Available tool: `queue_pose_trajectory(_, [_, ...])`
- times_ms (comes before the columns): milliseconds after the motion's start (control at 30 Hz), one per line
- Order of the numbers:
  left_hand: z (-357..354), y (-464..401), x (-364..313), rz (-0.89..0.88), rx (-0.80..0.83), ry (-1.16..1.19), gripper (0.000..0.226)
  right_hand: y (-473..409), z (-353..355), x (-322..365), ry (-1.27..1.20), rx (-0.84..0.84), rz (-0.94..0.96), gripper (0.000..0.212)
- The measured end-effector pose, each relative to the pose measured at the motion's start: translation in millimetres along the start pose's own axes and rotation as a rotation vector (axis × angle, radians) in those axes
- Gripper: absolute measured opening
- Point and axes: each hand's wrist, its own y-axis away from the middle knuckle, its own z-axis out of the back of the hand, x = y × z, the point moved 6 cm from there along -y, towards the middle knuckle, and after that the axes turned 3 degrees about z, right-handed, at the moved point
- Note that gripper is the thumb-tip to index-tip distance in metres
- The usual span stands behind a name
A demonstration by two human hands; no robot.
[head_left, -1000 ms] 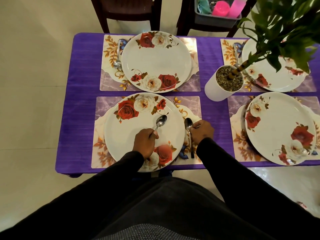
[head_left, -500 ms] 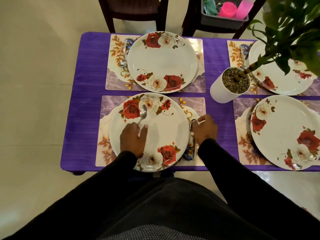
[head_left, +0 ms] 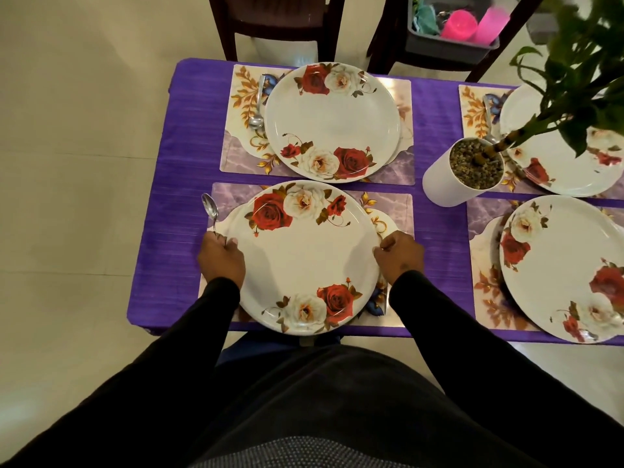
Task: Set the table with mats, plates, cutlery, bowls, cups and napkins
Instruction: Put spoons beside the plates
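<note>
You look down on a pale cream tiled floor (head_left: 77, 163) with faint grout lines, filling the whole nine o'clock side and showing again at five o'clock past the table's near edge; the light is soft and dim, leaving a gentle sheen on the tiles; a table under a purple cloth (head_left: 435, 106) fills the middle of your view; at twelve o'clock a dark brown chair (head_left: 280, 18) stands just beyond the table's far edge; at one o'clock a second dark chair (head_left: 388, 32) carries a grey tub (head_left: 449, 45) with pink things inside; at two o'clock a white pot (head_left: 445, 184) filled with pebbles stands on the cloth, its leafy green plant (head_left: 580, 62) spreading toward you.
</note>
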Motion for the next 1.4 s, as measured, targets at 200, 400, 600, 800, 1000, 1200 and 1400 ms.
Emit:
queue_pose_trajectory(200, [1,-2,1,0.043,0.000,0.073,0.018,-2,-2,3,-0.008,0.005,-0.004,0.013])
queue_pose_trajectory(400, [5,-2,0,0.057,-0.006,0.074,0.022,-3,-7,1,-0.025,-0.003,-0.020,0.011])
queue_pose_trajectory(600, [6,-1,-1,0.052,-0.025,0.046,0.030,-3,-7,1,-0.033,-0.007,-0.014,0.009])
queue_pose_trajectory(800, [-2,13,-16,-0.152,-0.095,-0.137,0.034,-3,13,-17,-0.061,-0.147,-0.073,0.010])
queue_pose_trajectory(1000, [-45,57,-35,-0.379,0.258,-0.034,0.038,-1,19,-43,-0.051,-0.135,-0.153,0.021])
queue_pose_trajectory(1200, [-80,91,-30,-0.434,0.474,-0.196,0.040,2,5,-46,0.013,-0.064,-0.125,0.011])
queue_pose_trajectory(1400, [-78,87,-33,-0.410,0.473,-0.233,0.041,1,2,-44,-0.001,-0.053,-0.087,0.009])
